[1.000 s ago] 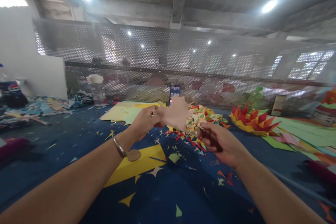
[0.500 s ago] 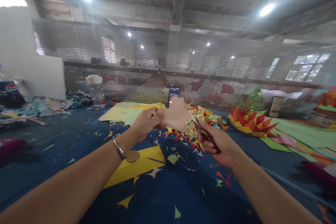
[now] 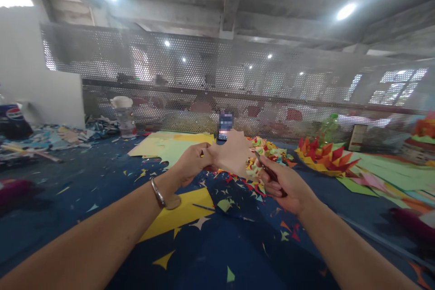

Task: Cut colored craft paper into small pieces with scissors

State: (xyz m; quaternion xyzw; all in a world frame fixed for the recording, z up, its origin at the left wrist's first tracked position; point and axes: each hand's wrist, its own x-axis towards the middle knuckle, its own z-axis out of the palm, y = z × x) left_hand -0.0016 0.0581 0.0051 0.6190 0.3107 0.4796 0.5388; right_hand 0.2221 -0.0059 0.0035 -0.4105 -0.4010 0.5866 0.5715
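Above the blue table, my left hand pinches the left edge of a pale pink paper with a curved, cut outline. My right hand is wrapped round dark-handled scissors, whose tips point up and left beside the paper's right edge. The blades look close together; whether they touch the paper is unclear. Below the hands, a yellow sheet lies on the table with a round tan disc on it. Colourful paper scraps are heaped behind my right hand.
A phone stands upright behind the paper. Orange and yellow folded paper sits at right, near green sheets and a green-capped bottle. At left are a cup and a cola bottle. A perforated screen rises behind.
The pink paper has turned and its pointed edges at the top and right no longer show. The scissors have shifted slightly right, away from the paper, and their blades look closer together.
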